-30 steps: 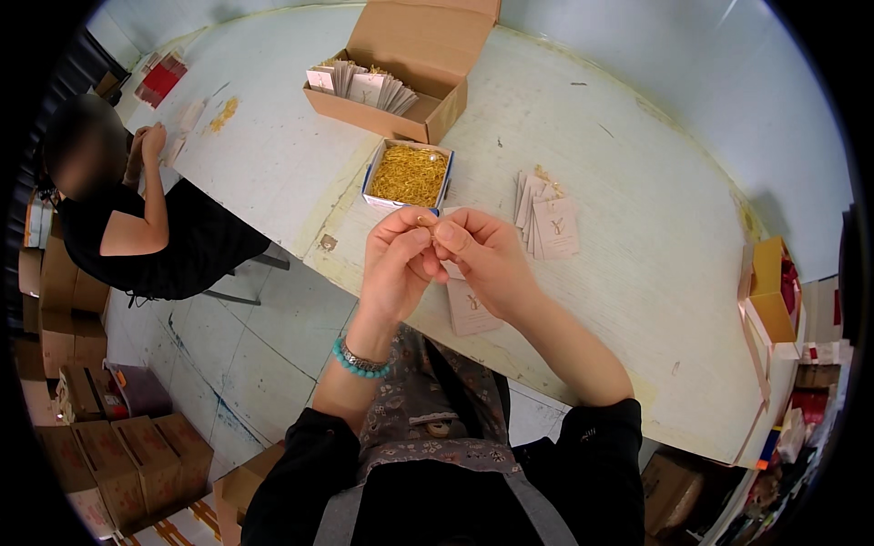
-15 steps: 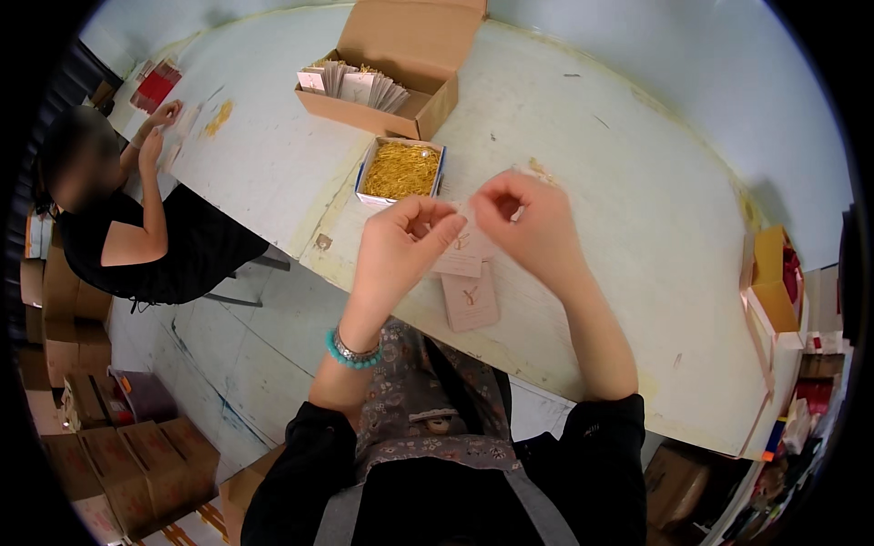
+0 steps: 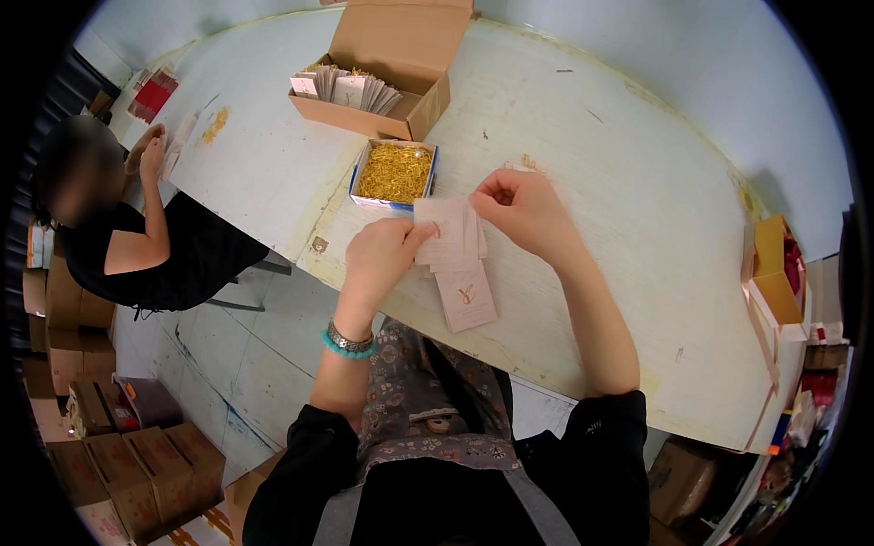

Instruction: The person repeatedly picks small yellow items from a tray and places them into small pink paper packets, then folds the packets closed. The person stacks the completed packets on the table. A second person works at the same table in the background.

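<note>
My left hand (image 3: 378, 259) pinches a pale pink card (image 3: 439, 238) with a small gold-coloured print, thumb on its face. At that card's upper right corner the fingertips of my right hand (image 3: 530, 214) are pressed together; what they hold, if anything, is too small to make out. Below lies a stack of similar pale cards (image 3: 467, 296) on the table, partly covered by the held card. Just beyond my left hand stands a small white-and-blue box (image 3: 362, 194) filled with gold-coloured pins or clips (image 3: 393, 173).
Behind the small box, an open cardboard box (image 3: 423, 116) holds rows of cards (image 3: 350, 89). A few gold bits (image 3: 530, 163) lie on the white table (image 3: 628, 273). At left a co-worker (image 3: 137, 214) sits handling cards. A yellow box (image 3: 774, 273) is at the right edge; cartons (image 3: 150, 473) stand lower left.
My left hand has lowered slightly and turned the card, so its face now shows. My hands have moved a little apart. The co-worker's hands have come closer together.
</note>
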Demonstrator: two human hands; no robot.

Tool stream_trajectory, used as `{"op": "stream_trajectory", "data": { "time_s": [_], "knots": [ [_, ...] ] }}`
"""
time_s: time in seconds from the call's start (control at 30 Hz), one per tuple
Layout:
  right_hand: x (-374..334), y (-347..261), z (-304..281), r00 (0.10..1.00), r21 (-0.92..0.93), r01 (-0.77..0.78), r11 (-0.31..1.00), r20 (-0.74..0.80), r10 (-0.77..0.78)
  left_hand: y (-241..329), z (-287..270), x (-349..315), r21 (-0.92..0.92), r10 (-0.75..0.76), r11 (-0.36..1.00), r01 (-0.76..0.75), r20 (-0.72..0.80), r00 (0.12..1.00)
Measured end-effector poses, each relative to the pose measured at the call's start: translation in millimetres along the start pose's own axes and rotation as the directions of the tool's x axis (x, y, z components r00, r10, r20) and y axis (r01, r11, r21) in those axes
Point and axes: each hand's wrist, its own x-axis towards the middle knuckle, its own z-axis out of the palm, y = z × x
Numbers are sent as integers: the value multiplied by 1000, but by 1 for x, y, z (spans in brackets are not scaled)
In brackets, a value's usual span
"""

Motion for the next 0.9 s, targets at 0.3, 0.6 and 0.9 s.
{"op": "stream_trajectory", "data": {
  "time_s": [0.3, 0.6, 0.9],
  "knots": [
    [4, 5, 5, 992, 75, -84, 994, 104, 76, 12, 1, -24, 112, 356, 935, -338, -322, 877],
    [-1, -7, -4, 997, 2, -54, 999, 55, 54, 15, 0, -29, 183, 484, 875, -448, -381, 788],
    [6, 10, 5, 935, -50, 240, 969, -256, -245, 28, 7, -32, -619, 216, 784, -43, 207, 954]
  ]
}}
